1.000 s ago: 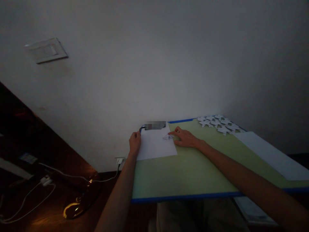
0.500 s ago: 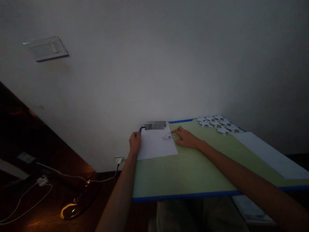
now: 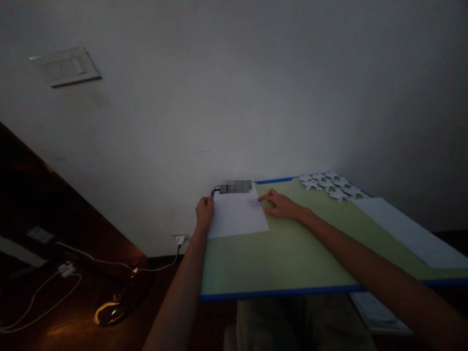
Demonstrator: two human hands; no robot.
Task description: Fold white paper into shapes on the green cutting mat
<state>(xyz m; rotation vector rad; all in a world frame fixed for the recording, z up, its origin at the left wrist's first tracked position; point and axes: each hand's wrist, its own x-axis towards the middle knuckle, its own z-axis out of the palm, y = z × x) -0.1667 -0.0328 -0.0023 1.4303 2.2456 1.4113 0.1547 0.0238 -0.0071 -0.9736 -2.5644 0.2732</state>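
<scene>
Right hand (image 3: pixel 280 204): thumb and forefinger apart, fingertip at folded paper (image 3: pixel 253 202), frame centre, on white sheet (image 3: pixel 234 220); careless push could skid or crease it. Left hand (image 3: pixel 204 212) curled, can't tell if holding.

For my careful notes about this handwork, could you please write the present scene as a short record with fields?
Left hand: closed, at the left edge of the table; whether it grips anything is unclear
Right hand: index finger stretched to the small folded paper, thumb apart; contact unclear
Folded paper: blurred, near the right edge of the white sheet
White sheet: flat, on the table's left part
Table: pale green top, blue edging
Far right: several folded paper shapes, with long white paper nearer
</scene>
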